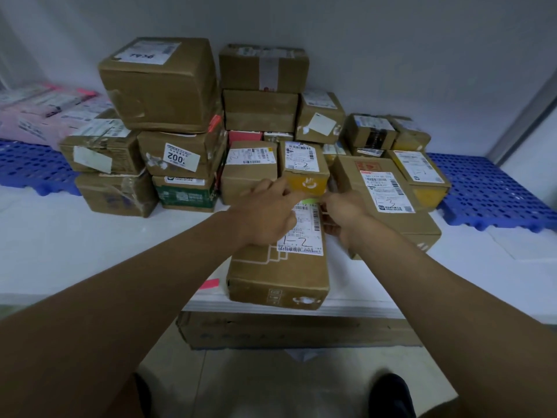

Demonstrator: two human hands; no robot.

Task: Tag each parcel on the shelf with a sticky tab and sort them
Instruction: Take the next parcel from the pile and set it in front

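A long brown cardboard parcel (pixel 278 276) lies at the shelf's front edge, its white label marked "1-2". My left hand (pixel 265 211) rests on the parcel's far end, forefinger stretched over a green sticky tab (pixel 307 201) at the label's top. My right hand (pixel 342 211) grips the parcel's far right side, its fingertips meeting the tab. A pink tab (pixel 210 283) pokes out by the parcel's near left corner. Behind stand a yellow-ended parcel (pixel 304 168) marked "2" and a wide one (pixel 388 194) marked "1-3".
Several stacked brown parcels (pixel 159 86) fill the back of the white shelf (pixel 60 236). Blue perforated pallets (pixel 488 191) lie at both sides. Pink packages (pixel 45 110) sit far left. A flat carton (pixel 295 330) lies under the shelf edge, my feet below.
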